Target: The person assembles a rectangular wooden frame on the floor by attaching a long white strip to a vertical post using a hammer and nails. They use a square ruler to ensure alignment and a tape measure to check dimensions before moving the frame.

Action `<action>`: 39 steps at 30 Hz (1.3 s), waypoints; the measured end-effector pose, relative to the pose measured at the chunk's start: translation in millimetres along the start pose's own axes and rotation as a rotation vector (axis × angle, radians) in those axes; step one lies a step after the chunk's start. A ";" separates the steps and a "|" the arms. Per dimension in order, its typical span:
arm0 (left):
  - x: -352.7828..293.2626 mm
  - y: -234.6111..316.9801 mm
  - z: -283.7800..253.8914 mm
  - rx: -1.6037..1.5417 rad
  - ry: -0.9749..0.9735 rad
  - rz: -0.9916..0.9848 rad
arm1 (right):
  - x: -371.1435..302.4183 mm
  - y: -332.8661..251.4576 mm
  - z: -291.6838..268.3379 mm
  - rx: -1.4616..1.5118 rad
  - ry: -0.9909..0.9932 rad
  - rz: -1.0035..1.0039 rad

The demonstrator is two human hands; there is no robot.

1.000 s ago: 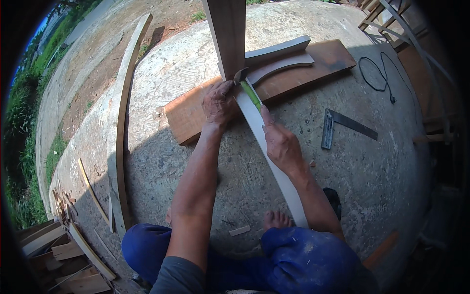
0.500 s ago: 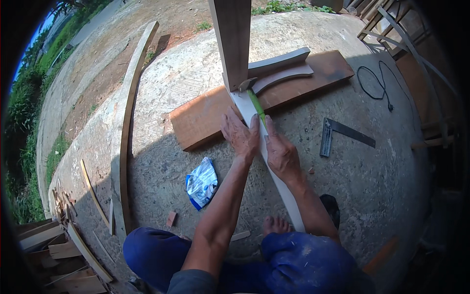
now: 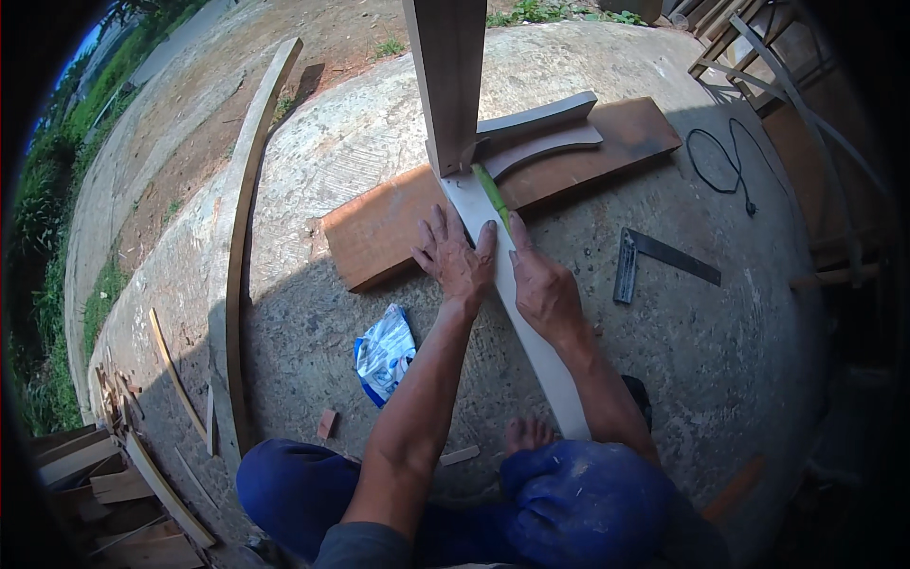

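Observation:
My right hand (image 3: 546, 292) grips the green handle of a hammer (image 3: 491, 194) near its end. The hammer's head is blurred beside the foot of an upright wooden post (image 3: 445, 85). A long pale board (image 3: 542, 375) runs from the post's foot back toward my legs, and small nail-like bits show at that joint. With fingers spread, my left hand (image 3: 459, 267) lies on the board's left edge, its thumb on top. Beneath the board's far end is a thick reddish-brown plank (image 3: 374, 232). Two curved wooden pieces (image 3: 545, 116) rest on that plank, right of the post.
A metal try square (image 3: 668, 258) lies on the concrete to the right, with a dark cable (image 3: 720, 171) beyond it. Left of my arm is a crumpled blue-and-white packet (image 3: 385, 356). A long wooden strip (image 3: 237, 247) and scrap wood (image 3: 123, 484) lie farther left.
The hammer's head has shifted slightly and blurred at the post's foot. My left hand's fingers have spread wider and moved a little left along the board.

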State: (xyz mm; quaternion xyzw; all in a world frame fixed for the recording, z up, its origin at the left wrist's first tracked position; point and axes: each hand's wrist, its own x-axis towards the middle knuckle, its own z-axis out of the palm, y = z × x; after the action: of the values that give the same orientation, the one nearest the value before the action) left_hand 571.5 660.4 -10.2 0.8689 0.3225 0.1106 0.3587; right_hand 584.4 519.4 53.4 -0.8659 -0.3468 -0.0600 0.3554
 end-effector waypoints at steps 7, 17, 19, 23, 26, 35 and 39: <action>1.2 -5.8 2.5 -0.005 0.005 -0.002 | -3.7 -11.0 -16.8 -0.010 0.110 -0.192; -1.0 -6.0 5.8 0.017 0.033 0.005 | 3.0 -5.1 -19.3 0.067 0.197 -0.255; -1.6 0.4 6.9 -0.010 0.031 0.003 | 13.3 8.1 -13.3 -0.109 -0.068 -0.095; -5.2 -9.1 6.2 0.000 0.028 0.003 | 24.5 -22.3 -31.4 -0.063 -0.079 -0.085; -3.8 -12.9 0.0 0.009 0.043 -0.004 | 19.1 -42.6 -34.4 0.116 0.296 -0.309; 8.1 -10.4 4.8 0.017 0.051 0.004 | 18.9 -21.6 -54.1 -0.072 -0.118 0.222; 0.5 -4.2 13.0 -0.015 0.045 0.000 | -53.9 27.4 -65.2 0.260 -0.057 0.542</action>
State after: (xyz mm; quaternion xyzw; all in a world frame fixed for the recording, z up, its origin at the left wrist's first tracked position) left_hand 575.3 655.8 -22.6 0.8634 0.3298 0.1328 0.3580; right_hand 570.8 432.6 67.1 -0.8755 -0.1179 0.1061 0.4565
